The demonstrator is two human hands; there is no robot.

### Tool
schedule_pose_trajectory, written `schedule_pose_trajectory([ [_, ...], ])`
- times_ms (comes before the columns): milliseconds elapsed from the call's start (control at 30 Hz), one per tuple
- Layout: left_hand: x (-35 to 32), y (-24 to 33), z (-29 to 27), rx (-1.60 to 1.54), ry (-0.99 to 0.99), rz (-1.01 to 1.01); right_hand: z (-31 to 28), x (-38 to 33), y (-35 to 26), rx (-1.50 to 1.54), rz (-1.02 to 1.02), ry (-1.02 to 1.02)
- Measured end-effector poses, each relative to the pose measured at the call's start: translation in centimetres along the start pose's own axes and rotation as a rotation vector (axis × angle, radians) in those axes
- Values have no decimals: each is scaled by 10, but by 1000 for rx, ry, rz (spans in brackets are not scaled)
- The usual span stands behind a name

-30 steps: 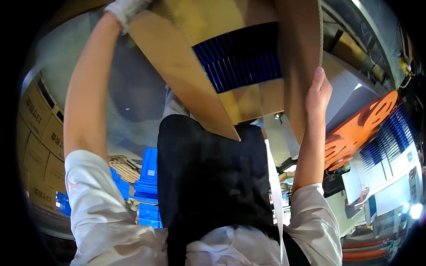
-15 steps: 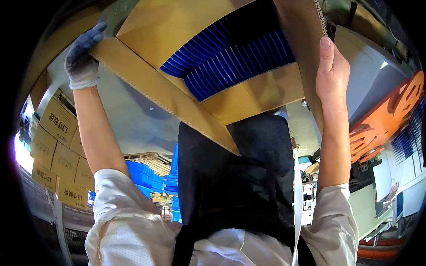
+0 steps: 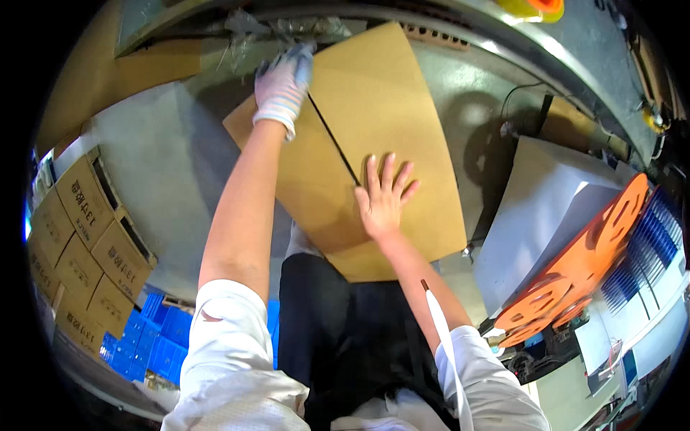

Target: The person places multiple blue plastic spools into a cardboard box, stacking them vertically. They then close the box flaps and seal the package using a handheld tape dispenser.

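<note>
A brown cardboard box (image 3: 374, 86) stands in front of me with its top flaps folded down. A narrow dark gap runs between the flaps, and the box's contents are hidden. My left hand (image 3: 282, 87), in a pale glove with grey-blue fingertips, rests at the far end of the left flap; its fingers look stretched out, though slightly blurred. My bare right hand (image 3: 384, 202) lies flat on the right flap near the gap, fingers spread. Neither hand grips anything.
Stacked cartons (image 3: 83, 248) and blue bins (image 3: 154, 334) stand at the left. To the right are a pale grey box-shaped object (image 3: 532, 208), orange slotted discs (image 3: 575, 266) and a rack of dark blue pieces (image 3: 640, 258). A metal edge (image 3: 517, 39) curves across the far side.
The raised flaps have been folded down, covering the blue ribbed pieces inside. Both hands have moved inward from the flaps' outer edges onto the box top.
</note>
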State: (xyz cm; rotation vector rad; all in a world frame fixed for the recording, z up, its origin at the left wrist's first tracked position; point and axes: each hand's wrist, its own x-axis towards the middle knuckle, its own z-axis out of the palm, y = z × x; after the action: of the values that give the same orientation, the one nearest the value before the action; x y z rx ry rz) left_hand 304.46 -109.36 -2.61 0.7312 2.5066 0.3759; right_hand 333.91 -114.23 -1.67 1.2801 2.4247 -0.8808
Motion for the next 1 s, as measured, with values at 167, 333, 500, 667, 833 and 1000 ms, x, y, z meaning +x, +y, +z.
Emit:
schedule_pose_trajectory([
  [167,1,-21,26,302,141,299,-55,6,26,312,-106,-117],
  [333,-2,-21,22,225,104,227,-217,156,4,-54,-372,751],
  [500,2,-2,9,186,-30,126,-302,267,-18,-319,85,558],
  [667,5,3,-8,214,-207,39,-302,210,-11,639,-237,467],
  [833,6,5,4,264,-156,33,-208,70,-35,1487,-6,359],
  [1000,4,0,16,334,-5,102,-88,36,-69,1319,-57,485],
])
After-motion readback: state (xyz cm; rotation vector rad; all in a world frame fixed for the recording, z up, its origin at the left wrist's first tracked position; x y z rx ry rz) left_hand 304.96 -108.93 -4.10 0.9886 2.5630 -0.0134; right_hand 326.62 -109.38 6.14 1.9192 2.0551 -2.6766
